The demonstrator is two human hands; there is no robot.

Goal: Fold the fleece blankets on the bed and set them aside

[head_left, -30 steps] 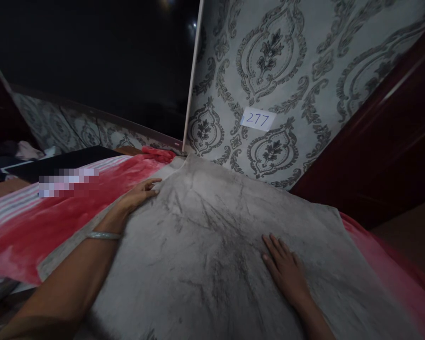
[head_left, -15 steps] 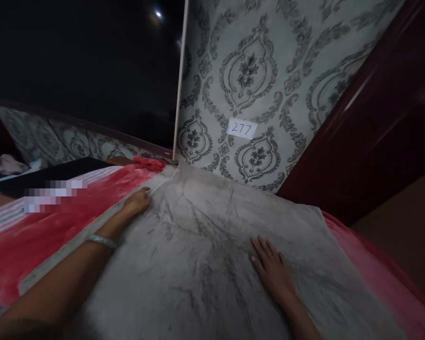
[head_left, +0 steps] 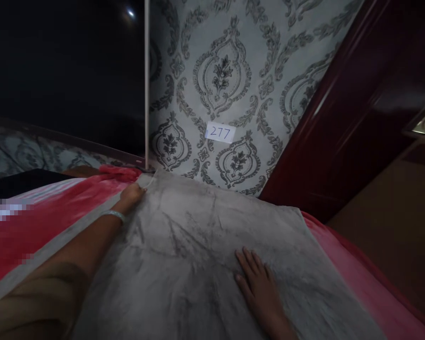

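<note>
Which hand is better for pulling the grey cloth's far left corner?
Probably the left hand: it's curled at the left edge of the cloth, close to that corner. The right hand lies flat on the cloth, farther away.

A room in what appeared to be a home was dressed in damask-patterned wallpaper (head_left: 222, 75), seen at the upper centre of the frame. A large, dark, television-like screen (head_left: 63, 71) filled the upper left, while glossy dark-red woodwork (head_left: 311, 132) slanted down the right. Soft household textiles lay below: a red blanket (head_left: 56, 218) at left and a grey plush cloth (head_left: 198, 226) at lower centre.
</note>
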